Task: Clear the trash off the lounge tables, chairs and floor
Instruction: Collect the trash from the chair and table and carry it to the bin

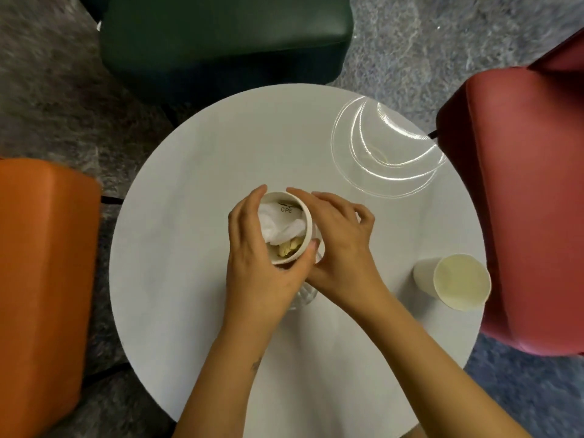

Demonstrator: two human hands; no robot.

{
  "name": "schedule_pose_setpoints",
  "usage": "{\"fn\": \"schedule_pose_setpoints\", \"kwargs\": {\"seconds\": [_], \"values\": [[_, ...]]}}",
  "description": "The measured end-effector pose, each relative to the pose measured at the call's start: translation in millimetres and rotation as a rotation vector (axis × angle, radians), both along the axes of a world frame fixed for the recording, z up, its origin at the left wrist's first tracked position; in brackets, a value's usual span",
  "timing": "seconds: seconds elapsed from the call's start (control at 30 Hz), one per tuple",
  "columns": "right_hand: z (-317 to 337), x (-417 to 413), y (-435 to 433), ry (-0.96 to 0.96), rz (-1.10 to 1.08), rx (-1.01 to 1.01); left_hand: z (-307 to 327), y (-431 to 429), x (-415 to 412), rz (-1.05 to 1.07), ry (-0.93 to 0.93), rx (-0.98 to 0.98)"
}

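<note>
A white paper cup (286, 229) stuffed with crumpled white plastic and yellowish scraps stands at the middle of the round white table (196, 172). My left hand (252, 260) grips the cup from the left, fingers curled round its rim. On the cup's right side, my right hand (341, 248) wraps round it. A clear ribbed plastic cup (305, 295) shows just beneath my hands, mostly hidden. An empty white paper cup (455, 282) lies tilted at the table's right edge. A clear plastic lid or plate (385, 147) lies at the far right of the table.
Three stools ring the table: a dark green one (224, 36) at the far side, an orange one (44, 279) on the left, a red one (531, 197) on the right. Grey mottled carpet (57, 99) covers the floor around them.
</note>
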State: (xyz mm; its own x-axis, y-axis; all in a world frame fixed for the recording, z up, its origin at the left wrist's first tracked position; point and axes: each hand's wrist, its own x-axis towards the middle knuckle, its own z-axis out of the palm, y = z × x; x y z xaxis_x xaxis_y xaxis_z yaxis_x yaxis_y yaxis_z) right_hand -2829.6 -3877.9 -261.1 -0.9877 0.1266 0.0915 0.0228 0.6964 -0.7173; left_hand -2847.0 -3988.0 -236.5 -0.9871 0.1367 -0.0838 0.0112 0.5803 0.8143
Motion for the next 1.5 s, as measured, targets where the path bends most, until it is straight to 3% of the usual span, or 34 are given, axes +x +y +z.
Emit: {"fn": "schedule_pose_setpoints", "kwargs": {"seconds": [0.27, 0.47, 0.73, 1.03, 1.27, 1.4, 1.5], "values": [[9.4, 64.0, 67.4, -0.123, -0.169, 0.205, 5.8, 33.8, 28.3, -0.103, -0.01, 0.016], [-5.6, 118.9, 111.5, -0.192, -0.343, 0.21, 9.1, 62.0, 54.2, -0.185, 0.006, 0.064], [-35.6, 127.1, 114.3, -0.203, -0.553, -0.153, 20.7, 92.4, 72.0, -0.264, 0.003, 0.178], [-15.8, 156.2, 143.7, -0.026, -0.505, -0.263, 6.1, 155.8, 98.7, -0.511, -0.01, 0.042], [-16.3, 204.3, 222.2, 0.092, -0.628, -0.561, -1.3, 253.2, 140.8, -0.797, -0.022, -0.159], [-27.5, 239.3, 302.4, 0.051, -0.676, -0.596, -5.7, 337.0, 171.2, -0.847, -0.116, -0.046], [-36.7, 265.8, 362.8, -0.02, -0.719, -0.614, -13.8, 401.2, 198.1, -0.742, -0.158, 0.002]]}}
